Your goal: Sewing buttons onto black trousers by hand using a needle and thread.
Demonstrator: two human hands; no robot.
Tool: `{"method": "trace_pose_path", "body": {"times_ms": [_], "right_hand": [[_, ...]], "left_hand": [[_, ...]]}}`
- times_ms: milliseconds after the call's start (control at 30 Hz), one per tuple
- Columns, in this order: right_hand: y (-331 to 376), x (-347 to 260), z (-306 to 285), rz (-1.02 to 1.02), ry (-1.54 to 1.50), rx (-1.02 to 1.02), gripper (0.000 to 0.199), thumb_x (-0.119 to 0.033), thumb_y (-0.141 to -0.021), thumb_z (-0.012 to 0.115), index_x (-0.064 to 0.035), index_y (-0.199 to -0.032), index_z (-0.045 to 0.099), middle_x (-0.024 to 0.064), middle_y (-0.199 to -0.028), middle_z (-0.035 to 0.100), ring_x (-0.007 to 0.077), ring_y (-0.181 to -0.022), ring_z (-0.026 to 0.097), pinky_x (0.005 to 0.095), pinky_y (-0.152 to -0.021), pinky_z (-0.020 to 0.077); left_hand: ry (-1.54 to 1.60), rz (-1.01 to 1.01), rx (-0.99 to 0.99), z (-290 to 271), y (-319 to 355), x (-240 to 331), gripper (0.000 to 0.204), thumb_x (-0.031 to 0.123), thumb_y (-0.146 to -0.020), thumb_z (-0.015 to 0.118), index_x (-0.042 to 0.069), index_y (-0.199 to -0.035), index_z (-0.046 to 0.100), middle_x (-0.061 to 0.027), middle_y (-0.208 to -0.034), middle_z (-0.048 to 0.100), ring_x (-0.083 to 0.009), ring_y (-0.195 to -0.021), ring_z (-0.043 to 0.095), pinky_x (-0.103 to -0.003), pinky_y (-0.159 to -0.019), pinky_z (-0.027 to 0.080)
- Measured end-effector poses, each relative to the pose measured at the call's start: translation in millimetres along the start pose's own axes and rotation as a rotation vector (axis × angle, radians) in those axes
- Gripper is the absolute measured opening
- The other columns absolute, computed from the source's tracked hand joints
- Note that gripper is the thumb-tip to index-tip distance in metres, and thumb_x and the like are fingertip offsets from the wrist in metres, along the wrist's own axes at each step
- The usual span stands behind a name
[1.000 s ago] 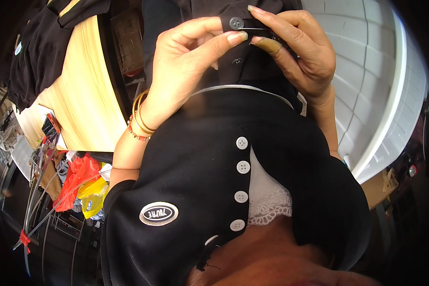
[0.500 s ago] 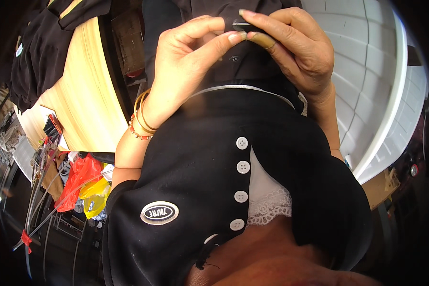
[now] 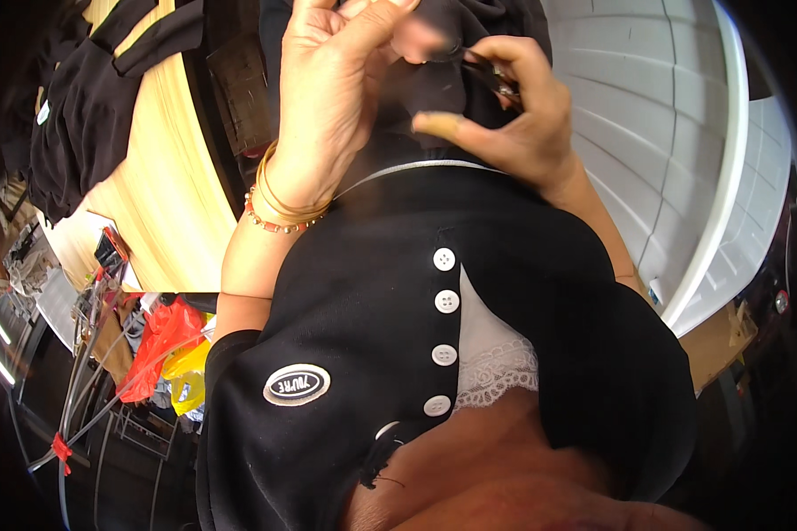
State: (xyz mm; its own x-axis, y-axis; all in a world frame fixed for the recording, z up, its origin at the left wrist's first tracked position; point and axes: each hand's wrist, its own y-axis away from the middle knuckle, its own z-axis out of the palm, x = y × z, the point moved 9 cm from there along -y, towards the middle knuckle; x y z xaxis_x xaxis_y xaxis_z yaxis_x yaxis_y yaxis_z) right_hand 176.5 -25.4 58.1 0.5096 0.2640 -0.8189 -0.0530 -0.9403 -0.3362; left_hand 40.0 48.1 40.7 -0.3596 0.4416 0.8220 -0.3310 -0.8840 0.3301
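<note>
My left hand (image 3: 328, 84) is raised at the top edge, thumb and fingers pressed together against the dark garment (image 3: 403, 115) over my lap. Some of its fingertips are cut off by the edge, and one is smeared by motion. To its right, my right hand (image 3: 540, 128) has its fingers curled round a small black tool (image 3: 485, 74) with a shiny metal part; its exact kind does not show. The right thumb, its tip yellowish, is stretched away from the fingers, over the dark cloth.
A pale wooden table (image 3: 173, 195) stands at left with black garments (image 3: 84, 124) on it. Red (image 3: 164, 336) and yellow bags (image 3: 186, 376) hang below it, beside thin metal rods. A large white plastic tub (image 3: 655, 133) is close on the right.
My hands have drawn apart; they were close together at the cloth. The left moved up toward the edge. The right moved down and left, its thumb spreading out and the black tool now within its fingers.
</note>
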Motion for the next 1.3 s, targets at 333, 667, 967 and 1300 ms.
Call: {"method": "trace_pose_path", "body": {"times_ms": [333, 667, 967, 1300], "right_hand": [[-19.9, 23.9, -50.0, 0.037, -0.433, -0.185, 0.018, -0.004, -0.082, 0.081, 0.0005, -0.095, 0.070, -0.0024, -0.077, 0.065, 0.0009, -0.062, 0.052, 0.0166, -0.053, 0.0383], [-30.3, 55.4, -87.0, 0.175, -0.247, -0.091, 0.009, -0.007, -0.091, 0.070, 0.0012, -0.092, 0.067, -0.0044, -0.075, 0.057, 0.0020, -0.066, 0.046, 0.0186, -0.059, 0.0323], [-31.1, 12.1, -84.1, -0.068, 0.158, 0.005, 0.035, -0.013, -0.090, 0.074, -0.0017, -0.122, 0.065, 0.0013, -0.091, 0.058, 0.0093, -0.079, 0.049, 0.0205, -0.070, 0.0402], [-25.7, 2.3, -62.4, -0.284, 0.280, 0.090, 0.036, -0.027, -0.081, 0.079, -0.0119, -0.114, 0.075, 0.0008, -0.077, 0.062, 0.0134, -0.061, 0.055, 0.0264, -0.053, 0.0446]], "left_hand": [[-1.061, 0.727, -0.281, 37.6, 9.1, 42.7, 0.017, 0.003, -0.085, 0.075, 0.005, -0.102, 0.075, -0.0023, -0.098, 0.066, -0.0102, -0.088, 0.060, -0.022, -0.077, 0.046], [-0.394, -0.006, -0.473, 39.3, -17.6, -2.9, 0.018, 0.005, -0.096, 0.065, 0.000, -0.113, 0.068, 0.0033, -0.097, 0.066, -0.0033, -0.096, 0.059, -0.018, -0.088, 0.044], [-0.164, -0.180, -0.340, 27.2, -19.6, -21.6, 0.021, 0.011, -0.096, 0.065, -0.001, -0.113, 0.071, -0.0029, -0.102, 0.073, -0.0070, -0.094, 0.066, -0.021, -0.090, 0.050], [-0.133, -0.115, -0.334, 33.5, -16.4, -23.9, 0.021, 0.011, -0.097, 0.063, -0.002, -0.112, 0.070, -0.0032, -0.102, 0.073, -0.0071, -0.094, 0.066, -0.020, -0.088, 0.050]]}}
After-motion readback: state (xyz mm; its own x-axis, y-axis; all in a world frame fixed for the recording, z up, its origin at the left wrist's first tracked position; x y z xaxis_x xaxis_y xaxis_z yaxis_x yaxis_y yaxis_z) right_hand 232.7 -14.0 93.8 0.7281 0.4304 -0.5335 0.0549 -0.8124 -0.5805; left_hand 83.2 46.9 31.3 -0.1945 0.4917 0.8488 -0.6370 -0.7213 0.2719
